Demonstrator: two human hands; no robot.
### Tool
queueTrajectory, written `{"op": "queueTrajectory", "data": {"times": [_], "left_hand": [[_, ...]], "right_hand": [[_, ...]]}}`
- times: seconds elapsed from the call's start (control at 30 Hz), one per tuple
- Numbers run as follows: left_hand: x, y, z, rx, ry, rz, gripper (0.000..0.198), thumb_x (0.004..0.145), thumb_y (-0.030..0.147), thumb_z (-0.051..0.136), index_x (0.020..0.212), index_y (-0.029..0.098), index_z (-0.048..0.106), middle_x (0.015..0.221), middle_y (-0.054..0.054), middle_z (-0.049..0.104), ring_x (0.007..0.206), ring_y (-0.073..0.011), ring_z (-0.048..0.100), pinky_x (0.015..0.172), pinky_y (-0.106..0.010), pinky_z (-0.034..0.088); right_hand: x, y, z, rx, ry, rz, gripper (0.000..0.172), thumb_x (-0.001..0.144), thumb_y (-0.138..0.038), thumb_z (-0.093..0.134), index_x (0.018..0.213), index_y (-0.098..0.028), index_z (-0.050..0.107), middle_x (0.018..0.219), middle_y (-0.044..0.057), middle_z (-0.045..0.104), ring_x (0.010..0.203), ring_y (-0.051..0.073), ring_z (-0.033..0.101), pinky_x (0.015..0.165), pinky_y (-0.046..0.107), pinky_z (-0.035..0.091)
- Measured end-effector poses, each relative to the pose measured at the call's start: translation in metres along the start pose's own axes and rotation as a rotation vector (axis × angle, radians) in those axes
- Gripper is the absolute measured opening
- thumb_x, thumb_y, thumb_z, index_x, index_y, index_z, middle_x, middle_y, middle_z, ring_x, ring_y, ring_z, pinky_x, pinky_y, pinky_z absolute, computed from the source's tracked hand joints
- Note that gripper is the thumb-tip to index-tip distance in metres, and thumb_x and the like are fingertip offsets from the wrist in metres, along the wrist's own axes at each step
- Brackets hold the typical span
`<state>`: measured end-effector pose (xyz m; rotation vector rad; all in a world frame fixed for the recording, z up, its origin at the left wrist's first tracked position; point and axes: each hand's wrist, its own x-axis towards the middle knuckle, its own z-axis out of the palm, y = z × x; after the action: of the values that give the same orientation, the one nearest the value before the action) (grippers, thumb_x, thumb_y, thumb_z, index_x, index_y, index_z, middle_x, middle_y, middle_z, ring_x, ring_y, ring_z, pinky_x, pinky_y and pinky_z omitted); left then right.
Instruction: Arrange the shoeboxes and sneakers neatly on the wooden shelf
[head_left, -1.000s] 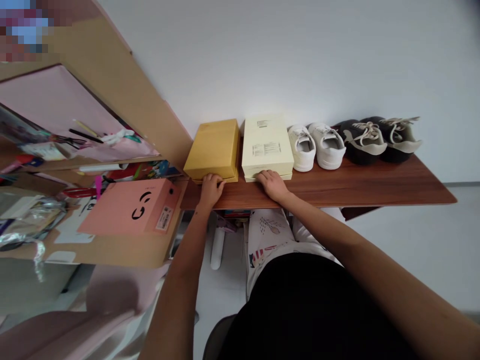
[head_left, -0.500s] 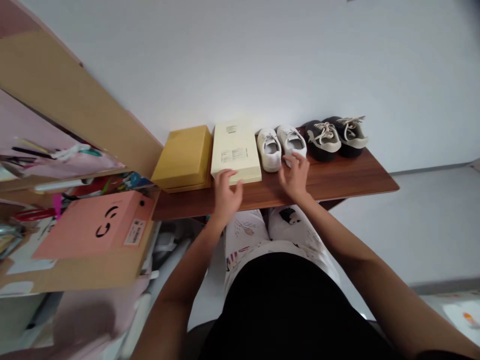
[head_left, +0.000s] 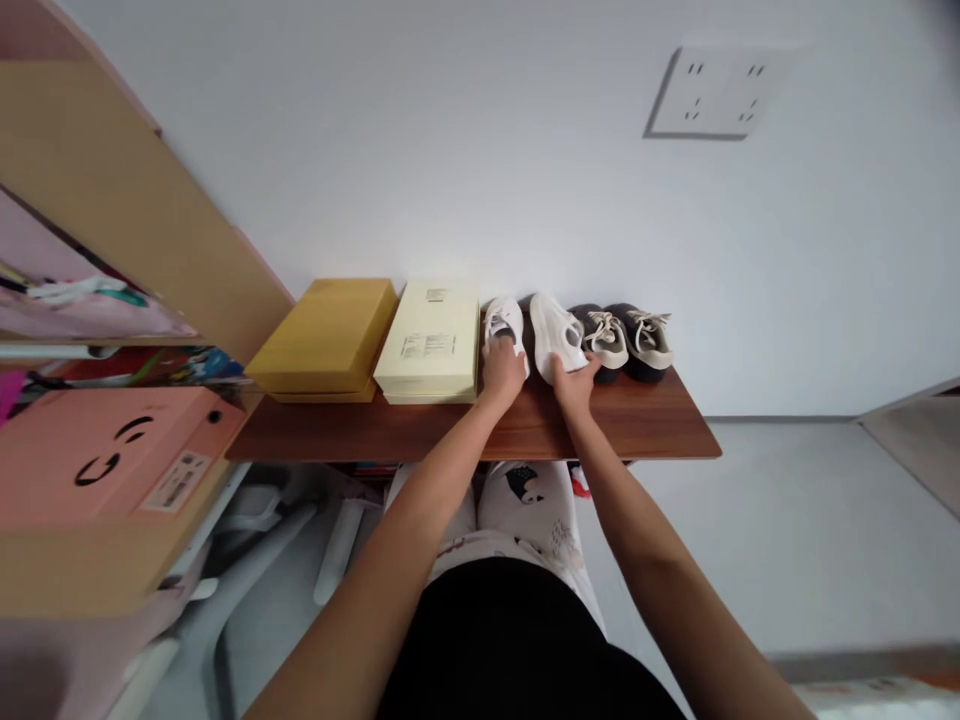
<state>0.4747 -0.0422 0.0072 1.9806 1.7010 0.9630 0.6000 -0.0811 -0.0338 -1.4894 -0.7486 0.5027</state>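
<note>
On a dark wooden shelf (head_left: 645, 425) stand a yellow box (head_left: 326, 335), a cream box (head_left: 431, 340), a pair of white sneakers and a pair of dark sneakers (head_left: 630, 340). My left hand (head_left: 501, 370) is closed on the heel of the left white sneaker (head_left: 504, 318). My right hand (head_left: 576, 383) grips the heel of the right white sneaker (head_left: 555, 330), which is tilted and lifted a little toward the dark pair.
A pink box with a black face mark (head_left: 112, 465) lies on a cluttered desk at the left. A tan board (head_left: 135, 230) leans beside the yellow box. A wall socket (head_left: 716, 90) sits high on the white wall. Floor lies to the right.
Both hands left the two boxes and moved right to the white sneakers. They now grip the heels, and the right sneaker has tipped up. The view has swung right.
</note>
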Motion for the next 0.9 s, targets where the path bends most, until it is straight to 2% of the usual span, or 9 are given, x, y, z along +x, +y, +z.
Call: {"op": "queueTrajectory", "data": {"times": [0.1, 0.2, 0.33, 0.47, 0.57, 0.63, 0.73, 0.8, 0.9], "left_hand": [[-0.003, -0.011, 0.007, -0.457, 0.106, -0.17, 0.019, 0.097, 0.035, 0.056, 0.101, 0.016, 0.058, 0.107, -0.015, 0.067, 0.11, -0.0287, 0.064, 0.098, -0.044, 0.052], [-0.007, -0.023, 0.017, -0.801, 0.082, -0.385, 0.026, 0.099, 0.043, 0.049, 0.102, 0.018, 0.055, 0.106, -0.011, 0.067, 0.099, -0.0243, 0.067, 0.08, -0.039, 0.059], [-0.009, -0.026, 0.029, -0.7, 0.173, -0.506, 0.024, 0.101, 0.034, 0.043, 0.113, 0.016, 0.054, 0.12, -0.016, 0.063, 0.114, -0.0249, 0.063, 0.095, -0.042, 0.055], [-0.027, -0.014, 0.035, -0.477, 0.267, -0.381, 0.04, 0.098, 0.024, 0.045, 0.136, 0.011, 0.046, 0.147, -0.024, 0.047, 0.144, -0.0288, 0.043, 0.121, -0.046, 0.03], [-0.061, -0.007, 0.035, -0.368, 0.266, -0.281, 0.058, 0.094, 0.024, 0.05, 0.148, 0.01, 0.033, 0.158, -0.027, 0.032, 0.152, -0.0331, 0.029, 0.125, -0.052, 0.021], [-0.085, -0.001, 0.034, -0.315, 0.275, -0.155, 0.061, 0.095, 0.025, 0.051, 0.15, 0.012, 0.031, 0.16, -0.026, 0.029, 0.153, -0.0333, 0.025, 0.125, -0.054, 0.02], [-0.103, 0.024, 0.037, -0.302, 0.213, 0.128, 0.053, 0.097, 0.028, 0.049, 0.148, 0.016, 0.037, 0.158, -0.023, 0.033, 0.152, -0.0312, 0.028, 0.124, -0.052, 0.025], [-0.096, 0.052, 0.046, -0.333, 0.07, 0.299, 0.051, 0.098, 0.028, 0.049, 0.147, 0.017, 0.04, 0.157, -0.021, 0.035, 0.149, -0.0286, 0.036, 0.122, -0.046, 0.032], [-0.064, 0.101, 0.07, -0.328, -0.21, 0.406, 0.055, 0.096, 0.022, 0.051, 0.149, 0.016, 0.038, 0.157, -0.021, 0.035, 0.145, -0.0274, 0.042, 0.116, -0.041, 0.041]], "right_hand": [[-0.013, 0.0, 0.004, 0.398, 0.051, 0.262, 0.059, 0.08, -0.055, 0.066, 0.125, -0.021, 0.047, 0.126, 0.012, 0.062, 0.111, 0.025, 0.063, 0.081, 0.041, 0.061], [-0.022, 0.0, 0.008, 0.561, 0.023, 0.366, 0.055, 0.083, -0.054, 0.063, 0.127, -0.024, 0.049, 0.134, 0.01, 0.06, 0.116, 0.025, 0.062, 0.075, 0.037, 0.063], [-0.014, -0.004, 0.012, 0.502, 0.032, 0.433, 0.062, 0.084, -0.05, 0.065, 0.135, -0.025, 0.042, 0.144, 0.012, 0.053, 0.123, 0.023, 0.06, 0.075, 0.034, 0.064], [-0.007, -0.002, -0.001, 0.349, -0.059, 0.476, 0.061, 0.088, -0.054, 0.063, 0.137, -0.024, 0.039, 0.138, 0.015, 0.056, 0.105, 0.023, 0.069, 0.064, 0.034, 0.064], [-0.014, 0.009, -0.035, 0.185, -0.262, 0.43, 0.06, 0.089, -0.056, 0.062, 0.134, -0.019, 0.043, 0.103, 0.011, 0.07, 0.068, 0.019, 0.069, 0.055, 0.033, 0.061], [-0.016, 0.017, -0.068, 0.04, -0.325, 0.28, 0.058, 0.087, -0.056, 0.063, 0.129, -0.018, 0.05, 0.087, 0.007, 0.07, 0.059, 0.018, 0.065, 0.056, 0.033, 0.059], [0.001, 0.02, -0.113, -0.233, -0.062, -0.085, 0.043, 0.089, -0.05, 0.056, 0.114, -0.016, 0.063, 0.097, 0.011, 0.07, 0.08, 0.023, 0.067, 0.084, 0.042, 0.058], [0.027, 0.016, -0.131, -0.415, 0.154, -0.276, 0.039, 0.088, -0.042, 0.053, 0.114, -0.014, 0.064, 0.111, 0.018, 0.067, 0.106, 0.029, 0.063, 0.103, 0.049, 0.047], [0.075, 0.012, -0.136, -0.591, 0.204, -0.372, 0.054, 0.081, -0.038, 0.06, 0.126, -0.01, 0.057, 0.138, 0.026, 0.052, 0.135, 0.037, 0.043, 0.114, 0.056, 0.032]]}}
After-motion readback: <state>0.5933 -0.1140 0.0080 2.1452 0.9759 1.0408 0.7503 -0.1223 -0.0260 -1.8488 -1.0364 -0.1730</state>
